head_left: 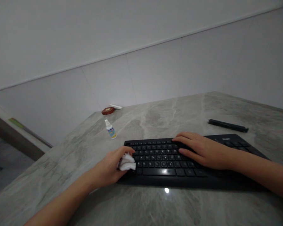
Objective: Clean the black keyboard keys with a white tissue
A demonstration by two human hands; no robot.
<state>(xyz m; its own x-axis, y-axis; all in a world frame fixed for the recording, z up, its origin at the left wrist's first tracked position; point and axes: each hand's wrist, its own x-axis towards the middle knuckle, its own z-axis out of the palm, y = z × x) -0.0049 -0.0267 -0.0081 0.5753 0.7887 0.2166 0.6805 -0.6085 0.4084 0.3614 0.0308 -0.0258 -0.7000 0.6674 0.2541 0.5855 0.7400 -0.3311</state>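
Grey marbled tabletop [141, 207] here, pushed up against a plain pale wall [155, 72] with a thin trim line [153, 45] slanting across it, and the whole view is kinda tilted. Lighting's pretty dim, though there's a bright glare spot on the surface just in front of the keyboard [159, 157].

That keyboard is black, full width, lying flat on the tabletop near the person. The left hand [112, 163] is at its left end, thumb and fingers clamped around a crumpled white wipe [127, 161] (paper or cloth, can't really tell which). The wad sits right by the leftmost keys. The right hand [205, 150] is palm down over the right-hand part, fingers a bit apart and stretched toward the upper rows, nothing gripped that I can see. Its forearm crosses over the keyboard's right end, so some keys there are hidden.

Further out, a small white bottle [111, 130] with a blue and yellow label stands just past the keyboard's upper left corner. Behind the right side there's a slim black stick-like thing [228, 125] lying flat. Way back by the wall, a reddish-brown object [108, 110] sits beside a thin white piece [116, 106].
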